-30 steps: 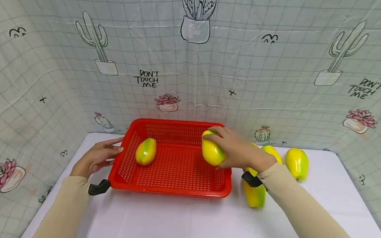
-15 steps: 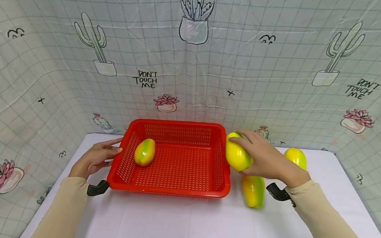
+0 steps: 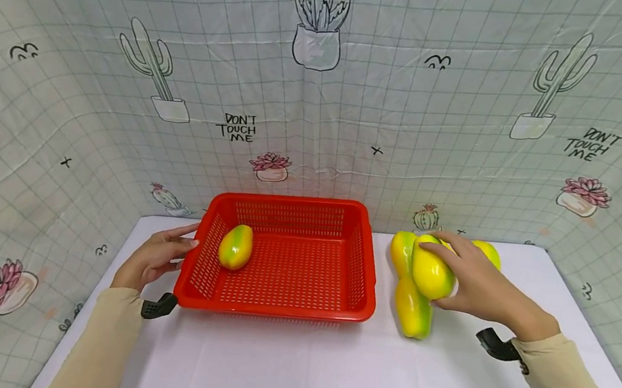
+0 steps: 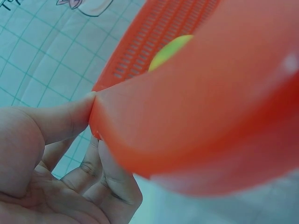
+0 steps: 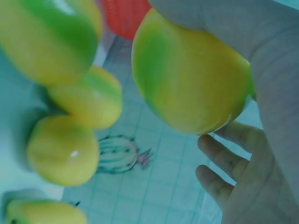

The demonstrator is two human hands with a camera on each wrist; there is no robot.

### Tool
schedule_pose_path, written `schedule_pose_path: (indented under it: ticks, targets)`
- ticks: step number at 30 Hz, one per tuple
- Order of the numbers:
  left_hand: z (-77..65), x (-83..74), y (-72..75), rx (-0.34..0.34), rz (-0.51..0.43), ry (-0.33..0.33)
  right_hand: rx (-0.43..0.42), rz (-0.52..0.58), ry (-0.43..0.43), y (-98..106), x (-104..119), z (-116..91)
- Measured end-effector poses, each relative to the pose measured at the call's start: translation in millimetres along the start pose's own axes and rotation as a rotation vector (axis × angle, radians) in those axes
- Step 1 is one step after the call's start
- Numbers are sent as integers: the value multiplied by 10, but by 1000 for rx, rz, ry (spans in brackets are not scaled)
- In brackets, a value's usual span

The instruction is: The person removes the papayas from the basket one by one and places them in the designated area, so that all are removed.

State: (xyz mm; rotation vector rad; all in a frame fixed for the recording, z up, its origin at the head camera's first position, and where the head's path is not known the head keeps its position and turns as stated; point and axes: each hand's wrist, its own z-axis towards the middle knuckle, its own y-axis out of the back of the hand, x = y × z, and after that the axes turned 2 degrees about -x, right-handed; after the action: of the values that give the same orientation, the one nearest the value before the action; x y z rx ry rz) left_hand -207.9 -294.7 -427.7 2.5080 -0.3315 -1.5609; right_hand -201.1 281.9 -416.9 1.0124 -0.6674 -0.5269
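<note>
My left hand [image 3: 155,258] pinches the left rim of a red plastic basket [image 3: 270,313]. In the left wrist view the thumb lies at the rim [image 4: 121,151] with fingers curled beneath it. One yellow-green mango [image 3: 236,247] lies inside the basket, near its left wall. To the right of the basket, my right hand [image 3: 479,287] grips another mango [image 3: 432,274] from the side. The right wrist view shows this held mango [image 5: 187,79] over the others, some fingertips at its underside. Loose mangoes [image 3: 412,311] lie close around and under it, partly hidden.
Several mangoes, one farther right [image 3: 488,252], are grouped on the white tabletop [image 3: 286,369] near its back edge. A gridded cloth with cactus prints [image 3: 347,106] rises behind and along the sides.
My right hand has carried its mango from over the basket's right side out to the right, above the loose mangoes. My left hand and the basket have stayed in place.
</note>
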Motion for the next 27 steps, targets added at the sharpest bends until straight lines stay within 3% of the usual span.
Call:
schedule_pose_path:
  ticks: [13,27]
  targets:
    - [21,11,8,9,-6,-3,25,-2,-102,30,-201,-419]
    - [13,13,3,4,-8,-12,48,18,-122,-131,-337,-709]
